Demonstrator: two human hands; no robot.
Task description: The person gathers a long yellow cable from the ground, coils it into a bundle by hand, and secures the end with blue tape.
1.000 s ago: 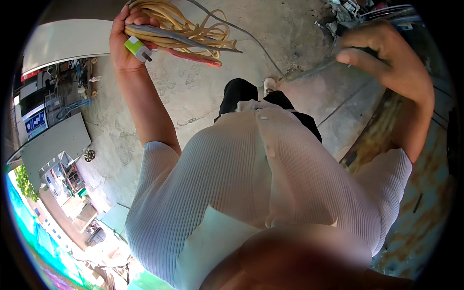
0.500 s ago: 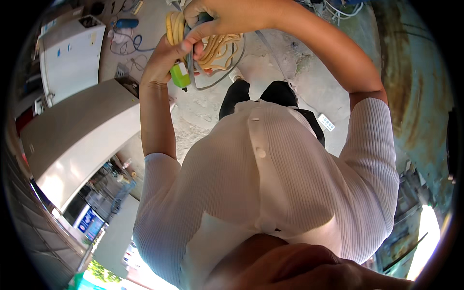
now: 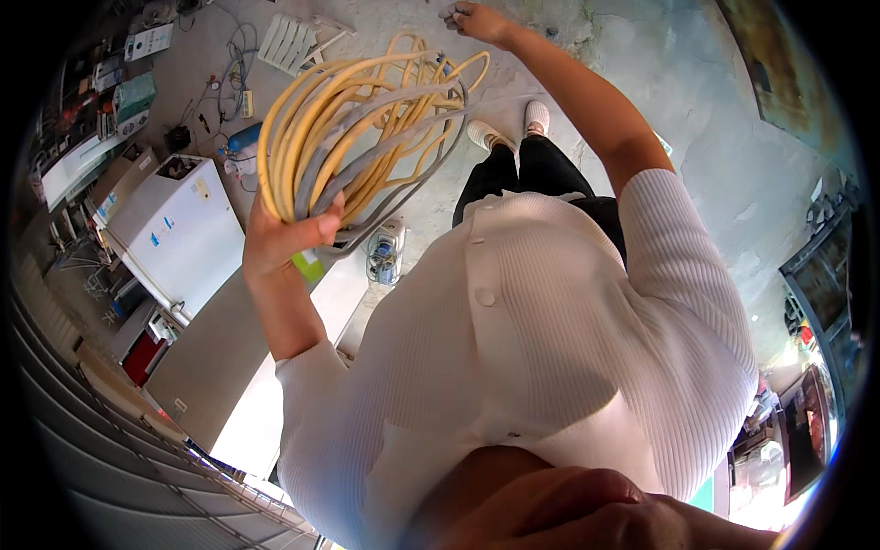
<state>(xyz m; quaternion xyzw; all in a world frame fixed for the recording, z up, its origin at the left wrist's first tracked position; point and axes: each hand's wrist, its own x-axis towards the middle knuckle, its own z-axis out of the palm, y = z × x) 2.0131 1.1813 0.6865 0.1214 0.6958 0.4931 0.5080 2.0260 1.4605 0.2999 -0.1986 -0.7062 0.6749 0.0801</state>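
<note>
My left hand (image 3: 298, 236) is closed around a large coil of yellow and grey cable (image 3: 367, 119), its thumb across the near end of the loops. The coil is held up at the left, loops fanning toward the far side. Just below that hand, a bright green piece (image 3: 310, 266) shows, mostly hidden by the wrist. My right hand (image 3: 477, 22) is stretched far out at the top, apart from the coil. Its fingers are curled, and whatever may be in them is too small and dark to make out.
At the left stand a white cabinet-like box (image 3: 188, 234) and a long grey panel (image 3: 215, 339). A white plastic chair (image 3: 286, 44), a blue cylinder (image 3: 244, 137) and loose cords (image 3: 240, 69) are on the concrete floor (image 3: 632, 69). A bundled device (image 3: 385, 252) lies near my legs.
My hands have come apart: the right moved away to the far side, while the left kept the coil, now lower and spread wider in view. My body has turned relative to the room.
</note>
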